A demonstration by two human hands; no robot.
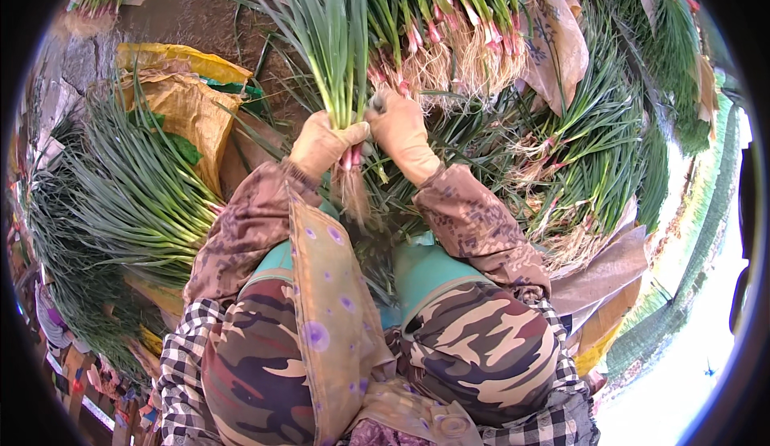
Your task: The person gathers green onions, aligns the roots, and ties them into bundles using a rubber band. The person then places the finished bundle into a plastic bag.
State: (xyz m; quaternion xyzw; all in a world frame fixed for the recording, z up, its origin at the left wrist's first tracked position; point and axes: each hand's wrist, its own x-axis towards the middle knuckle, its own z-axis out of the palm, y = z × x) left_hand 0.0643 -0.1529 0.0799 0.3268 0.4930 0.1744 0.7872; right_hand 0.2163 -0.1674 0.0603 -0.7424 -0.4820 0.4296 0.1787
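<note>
Bunched green onions (343, 69), long-leaved, reddish at the base and trailing pale hairy roots, are held at the centre of the scene, leaves toward the far side and roots toward the near side. They are gripped by the tan-gloved left hand (322, 144): its grip is closed around the stems just above the reddish bases, with the thumb laid across them. The tan-gloved right hand (401, 133) is held just to the right of the bunch, its fingers curled; whether anything is pinched in that grip cannot be told. Just beyond it, a large heap of green onions with red bases and tangled straw-coloured roots (465, 37) is laid out. On the left, a thick pile of dark green onions (136, 197) is placed near a crumpled yellow-orange sack (192, 113). On the right, more rooted green onions (597, 153) are spread beside a creased pale-brown sheet (557, 41). At the near side, camouflage-patterned trousers (489, 354) are partly covered by a translucent, purple-spotted apron (333, 318).
</note>
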